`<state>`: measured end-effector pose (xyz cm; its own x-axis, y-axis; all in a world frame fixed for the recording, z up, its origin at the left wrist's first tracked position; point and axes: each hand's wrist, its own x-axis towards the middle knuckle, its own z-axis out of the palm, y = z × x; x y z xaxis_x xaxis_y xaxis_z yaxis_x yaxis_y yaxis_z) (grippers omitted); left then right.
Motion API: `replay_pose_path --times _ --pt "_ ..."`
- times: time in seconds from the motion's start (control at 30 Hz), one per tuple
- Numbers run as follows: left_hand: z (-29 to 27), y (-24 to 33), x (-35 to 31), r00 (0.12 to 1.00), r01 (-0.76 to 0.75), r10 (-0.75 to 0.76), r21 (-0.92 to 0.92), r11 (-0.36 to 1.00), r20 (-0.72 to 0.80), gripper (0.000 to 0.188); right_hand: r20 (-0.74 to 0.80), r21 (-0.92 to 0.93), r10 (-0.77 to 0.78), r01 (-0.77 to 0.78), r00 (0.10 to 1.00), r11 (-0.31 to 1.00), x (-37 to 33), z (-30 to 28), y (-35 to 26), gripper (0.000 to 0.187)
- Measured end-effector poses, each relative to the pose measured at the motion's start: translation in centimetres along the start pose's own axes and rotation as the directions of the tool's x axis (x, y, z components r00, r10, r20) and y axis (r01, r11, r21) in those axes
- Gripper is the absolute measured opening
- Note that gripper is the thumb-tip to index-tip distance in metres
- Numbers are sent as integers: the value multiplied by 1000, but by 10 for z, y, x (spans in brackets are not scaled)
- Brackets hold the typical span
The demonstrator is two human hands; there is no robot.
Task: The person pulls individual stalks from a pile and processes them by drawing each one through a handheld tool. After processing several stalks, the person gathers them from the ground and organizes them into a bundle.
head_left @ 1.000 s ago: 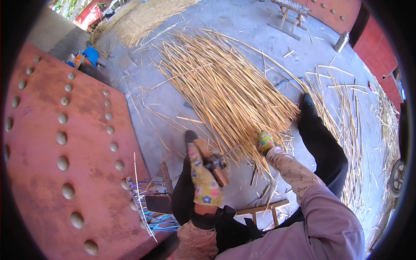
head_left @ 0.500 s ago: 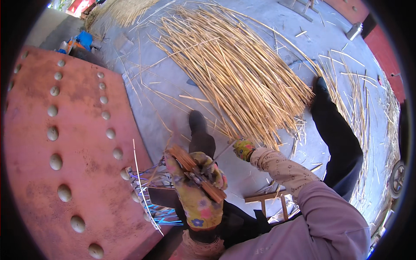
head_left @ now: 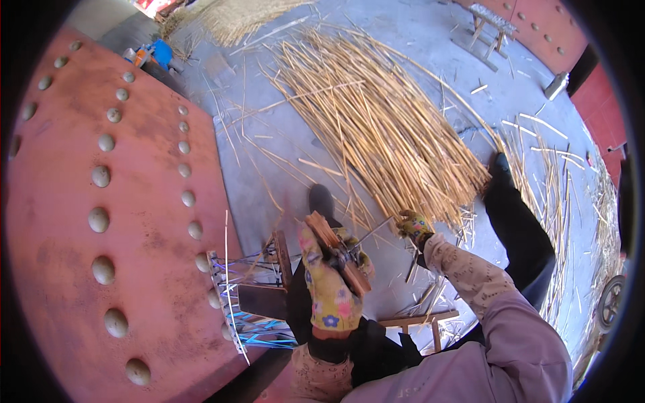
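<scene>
Stalk pile (head_left: pixel 390 134) spread on the floor (head_left: pixel 262 181). Gloved left hand (head_left: pixel 324 282) wrapped round a wooden tool (head_left: pixel 324 230), metal at its middle; both short of the pile's near end, not touching it. Gloved right hand (head_left: pixel 414 228), just beside that end, fingers closed on a thin strip (head_left: pixel 374 233) running to the tool. Studded red panel (head_left: pixel 151 208) left of the pile.

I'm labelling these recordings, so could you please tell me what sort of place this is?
Probably an entryway used as a workspace: a studded red door, a pile of stalks and a small bench.
</scene>
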<state>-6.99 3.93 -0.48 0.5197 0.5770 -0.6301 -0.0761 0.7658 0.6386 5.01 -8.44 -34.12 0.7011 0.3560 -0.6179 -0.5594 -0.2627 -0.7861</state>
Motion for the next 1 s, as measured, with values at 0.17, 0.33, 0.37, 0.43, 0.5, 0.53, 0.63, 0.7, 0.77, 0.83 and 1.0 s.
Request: replay_pose_path --times 0.17,0.33,0.37,0.43,0.5,0.53,0.63,0.7,0.77,0.83,1.0 --pt "-8 -10 11 990 55 -65 78 995 127 44 149 78 27 -39 988 996 -74 -29 -79 21" --pt "8 -23 12 988 -82 63 129 988 144 43 225 145 196 -232 954 962 -152 -48 -112 22" --pt "10 -26 9 984 -74 45 166 983 172 48 248 208 196 -249 949 946 -172 -50 -119 23" --pt "6 -32 13 960 -77 -9 294 953 282 53 324 255 52 -140 945 957 -199 -67 -113 24" --pt "8 -50 16 946 -9 -116 383 924 303 52 412 310 -59 -79 909 948 -228 -82 -109 23" --pt "8 -56 14 934 58 -215 473 879 285 52 463 358 -50 -135 885 924 -242 -82 -109 23" --pt "3 -94 34 844 61 -253 384 921 473 53 645 362 -17 -286 764 887 -263 -88 -85 19" --pt "26 -94 7 722 113 -298 319 941 624 53 697 286 10 -291 717 913 -276 -94 -80 18" --pt "50 -90 -16 718 70 -207 227 971 665 50 721 241 -24 -218 693 946 -288 -94 -82 18" --pt "62 -63 -60 652 -60 -184 292 954 736 43 717 178 -79 -73 692 981 -294 -93 -90 17" --pt "68 -66 -118 340 -139 -284 346 928 897 36 560 -413 -417 678 715 608 -300 -91 -105 17"
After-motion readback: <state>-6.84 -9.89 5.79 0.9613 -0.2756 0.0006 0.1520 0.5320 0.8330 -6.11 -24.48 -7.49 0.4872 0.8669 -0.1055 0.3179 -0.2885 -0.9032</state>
